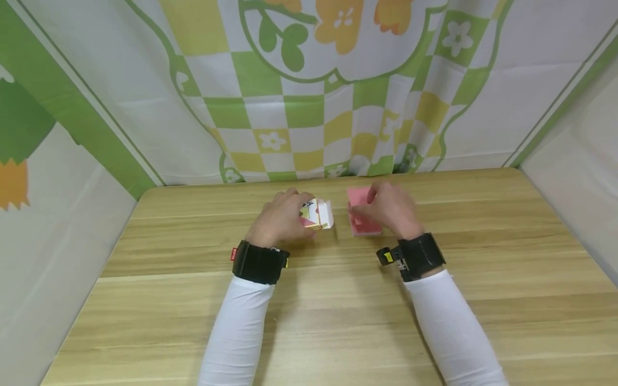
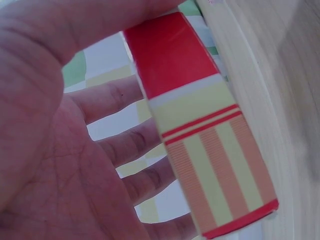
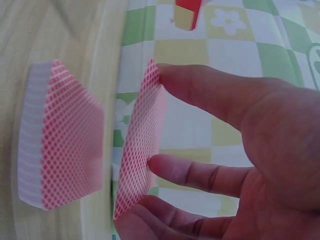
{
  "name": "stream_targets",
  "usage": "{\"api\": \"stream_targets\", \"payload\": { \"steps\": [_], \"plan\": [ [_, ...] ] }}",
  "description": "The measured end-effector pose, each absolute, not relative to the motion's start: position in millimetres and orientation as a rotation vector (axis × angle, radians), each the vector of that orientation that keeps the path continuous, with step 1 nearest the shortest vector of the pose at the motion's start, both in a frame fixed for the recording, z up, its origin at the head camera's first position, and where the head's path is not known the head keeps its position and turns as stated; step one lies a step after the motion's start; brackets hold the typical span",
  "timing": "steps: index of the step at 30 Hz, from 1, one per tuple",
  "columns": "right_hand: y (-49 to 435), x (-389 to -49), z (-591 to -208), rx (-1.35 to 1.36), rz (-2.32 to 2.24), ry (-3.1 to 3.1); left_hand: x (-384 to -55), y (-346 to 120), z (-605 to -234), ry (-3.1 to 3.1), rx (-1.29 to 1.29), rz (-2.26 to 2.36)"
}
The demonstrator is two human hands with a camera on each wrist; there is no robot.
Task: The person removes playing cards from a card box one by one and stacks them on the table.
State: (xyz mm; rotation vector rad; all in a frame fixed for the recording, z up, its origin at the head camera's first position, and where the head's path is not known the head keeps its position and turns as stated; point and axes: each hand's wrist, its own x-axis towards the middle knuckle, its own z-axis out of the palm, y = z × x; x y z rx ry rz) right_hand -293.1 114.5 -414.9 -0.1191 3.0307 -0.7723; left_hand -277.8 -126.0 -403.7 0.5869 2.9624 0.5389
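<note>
My left hand (image 1: 277, 217) grips a playing card box (image 1: 316, 214) above the table, with its white flap standing out towards the right. In the left wrist view the thumb lies over the top of the box's red, cream and striped narrow side (image 2: 200, 125), and the fingers reach behind it. With thumb and fingertips, my right hand (image 1: 393, 209) pinches a red-patterned playing card (image 3: 140, 145) by its edges; whether it is one card or a few I cannot tell. Just under it, a deck of playing cards (image 3: 70, 145) lies on the table, patterned backs up.
The wooden table (image 1: 333, 321) spreads out on all sides of the cards. Behind its far edge hangs a green, yellow and white checked curtain (image 1: 304, 112). Pale fabric walls (image 1: 72, 225) stand at the left and right.
</note>
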Motion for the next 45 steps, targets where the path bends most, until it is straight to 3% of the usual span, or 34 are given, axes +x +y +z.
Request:
{"api": "stream_targets", "payload": {
  "steps": [45],
  "plan": [
    [102.4,-298.9,-440.3,-0.027,-0.449,3.083,-277.9,-125.8,-403.3,2.961,0.595,0.547]
  ]
}}
